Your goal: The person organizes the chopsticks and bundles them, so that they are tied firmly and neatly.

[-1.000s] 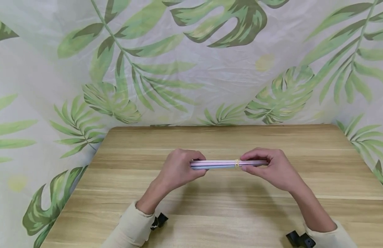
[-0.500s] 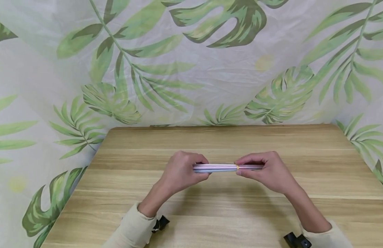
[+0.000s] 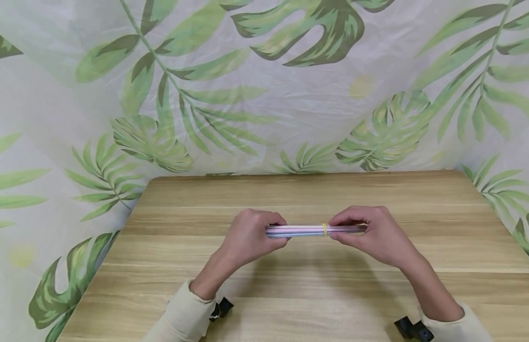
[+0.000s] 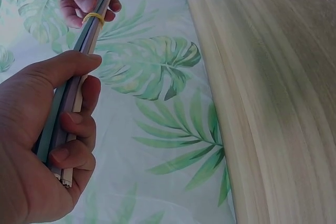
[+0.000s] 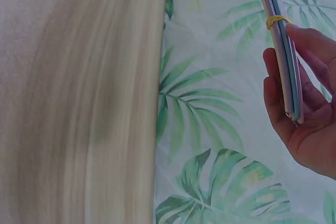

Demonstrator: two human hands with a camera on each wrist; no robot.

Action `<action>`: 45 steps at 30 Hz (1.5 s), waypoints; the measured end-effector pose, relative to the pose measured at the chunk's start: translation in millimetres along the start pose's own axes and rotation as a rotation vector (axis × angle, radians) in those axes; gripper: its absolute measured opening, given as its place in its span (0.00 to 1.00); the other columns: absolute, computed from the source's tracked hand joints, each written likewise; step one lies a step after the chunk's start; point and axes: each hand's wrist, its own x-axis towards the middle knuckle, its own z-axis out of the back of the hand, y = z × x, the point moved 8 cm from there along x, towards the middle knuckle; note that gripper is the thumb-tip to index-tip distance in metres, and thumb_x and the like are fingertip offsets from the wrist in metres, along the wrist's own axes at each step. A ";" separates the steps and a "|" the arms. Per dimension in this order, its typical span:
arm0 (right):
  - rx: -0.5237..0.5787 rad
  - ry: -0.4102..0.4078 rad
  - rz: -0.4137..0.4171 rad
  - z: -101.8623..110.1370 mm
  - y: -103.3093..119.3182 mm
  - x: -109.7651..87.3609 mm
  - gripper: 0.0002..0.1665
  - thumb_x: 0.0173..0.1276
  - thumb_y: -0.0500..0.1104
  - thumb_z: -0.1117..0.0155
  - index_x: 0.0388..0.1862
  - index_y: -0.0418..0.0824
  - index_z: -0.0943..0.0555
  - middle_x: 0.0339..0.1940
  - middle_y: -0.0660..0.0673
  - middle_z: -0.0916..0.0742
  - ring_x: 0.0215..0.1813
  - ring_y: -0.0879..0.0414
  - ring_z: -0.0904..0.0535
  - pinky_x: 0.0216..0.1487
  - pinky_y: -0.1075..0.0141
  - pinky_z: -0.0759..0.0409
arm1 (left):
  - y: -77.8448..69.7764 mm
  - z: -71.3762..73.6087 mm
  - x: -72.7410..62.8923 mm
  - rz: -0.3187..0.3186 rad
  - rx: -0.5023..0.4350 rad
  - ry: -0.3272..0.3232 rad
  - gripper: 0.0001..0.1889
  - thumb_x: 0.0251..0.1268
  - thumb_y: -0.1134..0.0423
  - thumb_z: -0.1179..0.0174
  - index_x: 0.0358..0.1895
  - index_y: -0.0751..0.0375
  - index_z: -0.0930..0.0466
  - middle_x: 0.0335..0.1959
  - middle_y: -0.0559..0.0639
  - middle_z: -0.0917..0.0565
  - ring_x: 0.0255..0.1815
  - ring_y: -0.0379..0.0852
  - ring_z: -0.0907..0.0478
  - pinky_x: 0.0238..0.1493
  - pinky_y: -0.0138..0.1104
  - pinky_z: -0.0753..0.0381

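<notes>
Between both hands, above the table, lies a level bundle of pastel chopsticks (image 3: pixel 304 230), in pink, blue and purple tones. A yellow rubber band (image 3: pixel 325 230) is wound around it, right of the bundle's middle. My left hand (image 3: pixel 249 237) grips the left end; in the left wrist view its fingers curl around the chopsticks (image 4: pixel 68 98). Near the band, my right hand (image 3: pixel 379 235) pinches the bundle between thumb and fingers. The right wrist view has this hand (image 5: pixel 310 93) with its thumb just beside the rubber band (image 5: pixel 275 21) and fingers behind the sticks.
A wood-grain table (image 3: pixel 290 299) spreads beneath the hands. Behind it hangs a pale cloth (image 3: pixel 230 118) printed with green leaves. Black wrist-worn devices (image 3: pixel 414 328) sit by the sleeve cuffs.
My right hand shifts left along the bundle, then back right. The rubber band now sits slightly farther left, just off the fingertips. My left hand keeps its grip, a little lower than at first.
</notes>
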 end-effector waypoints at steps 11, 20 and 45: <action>-0.033 0.014 0.015 -12.7 1.7 0.7 0.08 0.64 0.40 0.18 0.41 0.49 0.07 0.38 0.52 0.06 0.39 0.64 0.10 0.41 0.68 0.11 | -5.7 -4.9 -0.4 -0.041 0.037 -0.003 0.06 0.53 0.63 0.22 0.32 0.50 0.09 0.24 0.37 0.13 0.21 0.26 0.30 0.27 0.21 0.31; -0.021 0.073 0.051 -29.1 2.8 3.6 0.12 0.64 0.42 0.18 0.47 0.48 0.07 0.41 0.51 0.05 0.38 0.65 0.10 0.39 0.67 0.11 | -12.0 -13.1 0.6 -0.058 0.043 0.029 0.07 0.52 0.62 0.21 0.32 0.50 0.09 0.25 0.37 0.12 0.22 0.28 0.28 0.27 0.22 0.30; -0.110 -0.044 0.053 -18.7 2.2 1.2 0.11 0.60 0.44 0.15 0.42 0.49 0.05 0.37 0.52 0.05 0.35 0.67 0.10 0.35 0.67 0.12 | -7.6 -14.9 -0.9 -0.006 -0.032 -0.008 0.05 0.54 0.64 0.21 0.32 0.52 0.09 0.26 0.39 0.11 0.21 0.27 0.28 0.26 0.21 0.29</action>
